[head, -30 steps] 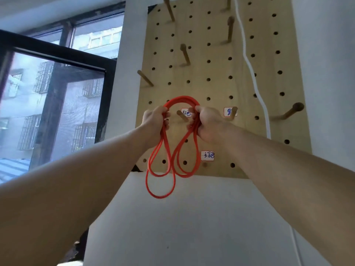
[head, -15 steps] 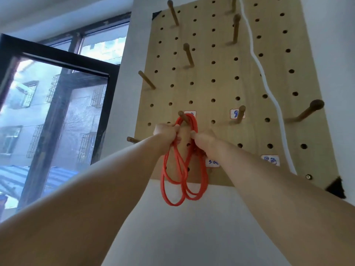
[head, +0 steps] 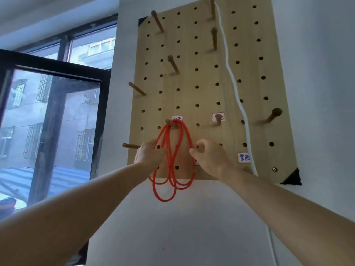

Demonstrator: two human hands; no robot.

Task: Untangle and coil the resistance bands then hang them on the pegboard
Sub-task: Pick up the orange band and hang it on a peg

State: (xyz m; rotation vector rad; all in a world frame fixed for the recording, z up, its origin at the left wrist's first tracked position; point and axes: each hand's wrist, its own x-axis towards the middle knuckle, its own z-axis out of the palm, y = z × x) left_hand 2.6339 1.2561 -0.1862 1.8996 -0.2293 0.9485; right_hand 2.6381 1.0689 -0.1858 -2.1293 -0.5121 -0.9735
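Wooden pegboard (head: 205,89) on the white wall (head: 192,227), many holes, several wooden pegs sticking out. The red resistance band (head: 169,166), coiled in several loops, hangs on one peg (head: 171,123) in the lower left of the board, just under a small handwritten label (head: 177,118); its loops drop past the board's bottom edge onto the wall. A white cord (head: 233,81) runs down the board right of centre, apart from the band. A second labelled peg (head: 218,120) to the right carries nothing, and another label (head: 243,157) sits lower right. Window (head: 53,112) to the left. Both arms reach up and forward from below. The left hand (head: 148,155) is at the left side of the coil, fingers fairly straight and lying against the left strands, no grip seen. The right hand (head: 209,158) is at the right side, fingers loosely curled, thumb tip at the outermost strand; no pinch visible. The hands are apart with the coil between them. Half a second ago both hands were close together and clamped on the top of the coil right at the peg; now they are lower and spread, and the peg alone carries the band.
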